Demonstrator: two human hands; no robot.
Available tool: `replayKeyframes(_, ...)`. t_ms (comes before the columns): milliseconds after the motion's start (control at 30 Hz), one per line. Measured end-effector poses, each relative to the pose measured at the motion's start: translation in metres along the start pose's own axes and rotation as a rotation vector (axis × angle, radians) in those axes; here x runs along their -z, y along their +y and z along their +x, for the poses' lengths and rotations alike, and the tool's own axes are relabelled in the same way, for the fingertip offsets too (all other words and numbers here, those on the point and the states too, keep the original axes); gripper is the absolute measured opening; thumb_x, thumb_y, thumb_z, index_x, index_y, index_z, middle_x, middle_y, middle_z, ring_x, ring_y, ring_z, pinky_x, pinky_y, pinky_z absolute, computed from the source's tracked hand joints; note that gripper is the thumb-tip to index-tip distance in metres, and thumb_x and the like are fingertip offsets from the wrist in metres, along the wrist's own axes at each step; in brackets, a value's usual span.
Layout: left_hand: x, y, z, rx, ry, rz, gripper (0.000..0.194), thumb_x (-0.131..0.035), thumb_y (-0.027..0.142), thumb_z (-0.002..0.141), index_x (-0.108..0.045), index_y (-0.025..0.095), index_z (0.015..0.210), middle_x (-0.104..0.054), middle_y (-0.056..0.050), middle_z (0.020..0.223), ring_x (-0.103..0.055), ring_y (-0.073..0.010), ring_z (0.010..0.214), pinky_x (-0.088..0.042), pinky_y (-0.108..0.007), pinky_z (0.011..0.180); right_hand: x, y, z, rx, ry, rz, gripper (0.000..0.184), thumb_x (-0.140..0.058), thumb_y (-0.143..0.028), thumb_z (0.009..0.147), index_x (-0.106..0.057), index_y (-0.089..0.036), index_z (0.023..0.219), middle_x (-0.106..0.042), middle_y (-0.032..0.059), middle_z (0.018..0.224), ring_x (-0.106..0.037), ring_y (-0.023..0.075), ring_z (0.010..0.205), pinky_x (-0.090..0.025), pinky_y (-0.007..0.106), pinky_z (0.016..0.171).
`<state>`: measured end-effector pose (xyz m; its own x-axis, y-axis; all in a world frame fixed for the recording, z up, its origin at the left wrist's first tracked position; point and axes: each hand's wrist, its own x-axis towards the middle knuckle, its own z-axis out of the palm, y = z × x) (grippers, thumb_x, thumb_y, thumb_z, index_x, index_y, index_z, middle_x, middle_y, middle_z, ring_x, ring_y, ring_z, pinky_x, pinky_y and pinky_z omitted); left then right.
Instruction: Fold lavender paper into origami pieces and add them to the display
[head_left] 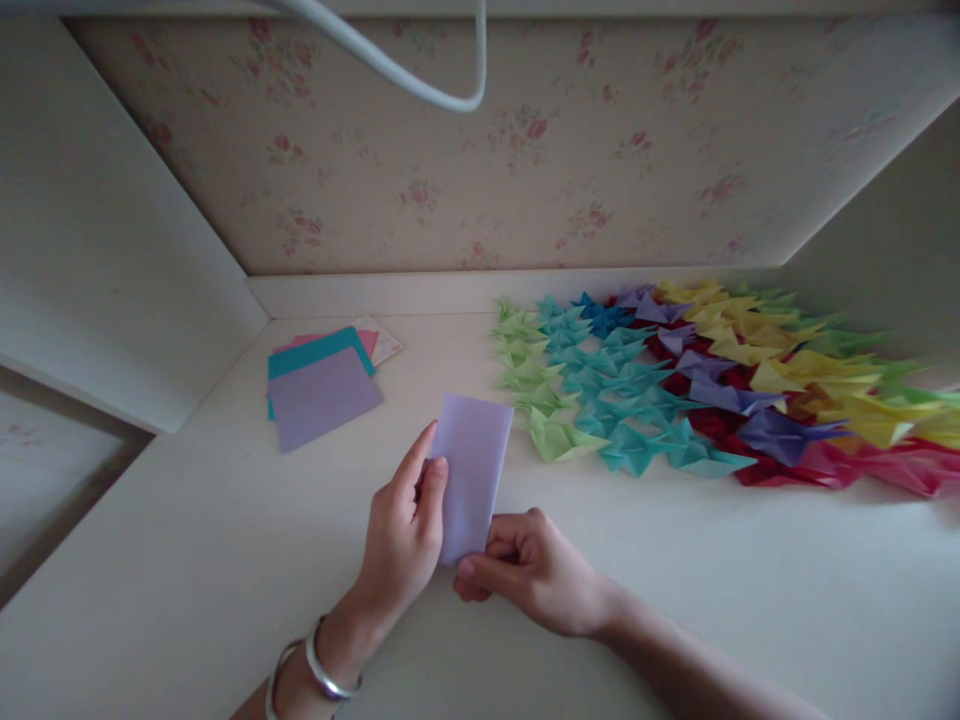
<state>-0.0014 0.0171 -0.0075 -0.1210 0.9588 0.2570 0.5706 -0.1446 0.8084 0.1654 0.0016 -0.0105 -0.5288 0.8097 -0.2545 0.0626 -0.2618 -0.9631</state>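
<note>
A lavender sheet of origami paper [474,470], folded into a narrow rectangle, is held above the white table by both hands. My left hand [405,520] grips its left edge, thumb on the front and fingers behind. At the lower right corner, my right hand [525,570] pinches the paper between thumb and curled fingers. To the left lies a small stack of flat paper, with a lavender sheet [326,400] on top of a teal sheet [300,358] and pink paper beneath.
Rows of folded paper pieces cover the table's right side: light green [559,435], teal [630,445], purple [784,435], yellow [814,372] and red-pink [900,465]. A white cable [405,75] hangs at the top before the floral back wall [420,190]. A white panel [112,220] stands at left.
</note>
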Motion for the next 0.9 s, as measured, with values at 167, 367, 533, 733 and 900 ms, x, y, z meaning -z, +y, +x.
replayKeyframes(167, -0.002, -0.004, 0.001, -0.057, -0.129, -0.036, 0.043, -0.047, 0.033, 0.099, -0.055, 0.013, 0.137, -0.077, -0.010, 0.108, -0.073, -0.0161, 0.084, -0.056, -0.021, 0.072, 0.006, 0.000, 0.004, -0.006, 0.148, 0.017, 0.041, -0.065, -0.049, 0.085, -0.075, -0.015, 0.065, -0.072, 0.0061, 0.062, -0.063, 0.0171, 0.057, -0.047, 0.026, 0.056)
replayKeyframes(367, -0.004, -0.004, -0.002, -0.093, -0.257, -0.084, 0.043, -0.046, 0.030, 0.100, -0.052, 0.015, 0.140, -0.069, -0.012, 0.129, -0.071, -0.0185, 0.107, -0.055, -0.023, 0.088, 0.024, -0.005, 0.011, 0.105, 0.402, 0.222, 0.042, -0.070, -0.052, 0.080, -0.072, -0.014, 0.063, -0.067, 0.0031, 0.061, -0.061, 0.0168, 0.059, -0.050, 0.029, 0.060)
replayKeyframes(533, -0.006, -0.003, -0.007, -0.136, -0.376, -0.117, 0.042, -0.046, 0.029, 0.100, -0.054, 0.015, 0.139, -0.075, -0.010, 0.119, -0.074, -0.0167, 0.097, -0.055, -0.021, 0.085, 0.051, -0.003, 0.018, 0.226, 0.728, 0.336, 0.034, -0.075, -0.045, 0.080, -0.072, -0.015, 0.065, -0.068, 0.0028, 0.060, -0.058, 0.0145, 0.055, -0.046, 0.026, 0.054)
replayKeyframes(733, -0.006, -0.001, -0.006, -0.079, -0.310, -0.077, 0.042, -0.045, 0.030, 0.100, -0.055, 0.012, 0.137, -0.074, -0.012, 0.120, -0.073, -0.0183, 0.102, -0.055, -0.023, 0.087, 0.055, -0.004, 0.020, 0.300, 0.758, 0.490, 0.034, -0.075, -0.050, 0.079, -0.071, -0.016, 0.077, -0.071, 0.0026, 0.068, -0.060, 0.0125, 0.049, -0.047, 0.023, 0.047)
replayKeyframes(900, -0.006, -0.002, -0.003, -0.076, -0.196, -0.052, 0.042, -0.045, 0.030, 0.100, -0.055, 0.013, 0.137, -0.067, -0.013, 0.132, -0.067, -0.0208, 0.116, -0.052, -0.025, 0.096, 0.032, -0.005, 0.015, 0.192, 0.457, 0.445, 0.034, -0.066, -0.051, 0.087, -0.071, -0.019, 0.098, -0.072, 0.0028, 0.083, -0.067, 0.0158, 0.070, -0.055, 0.026, 0.062)
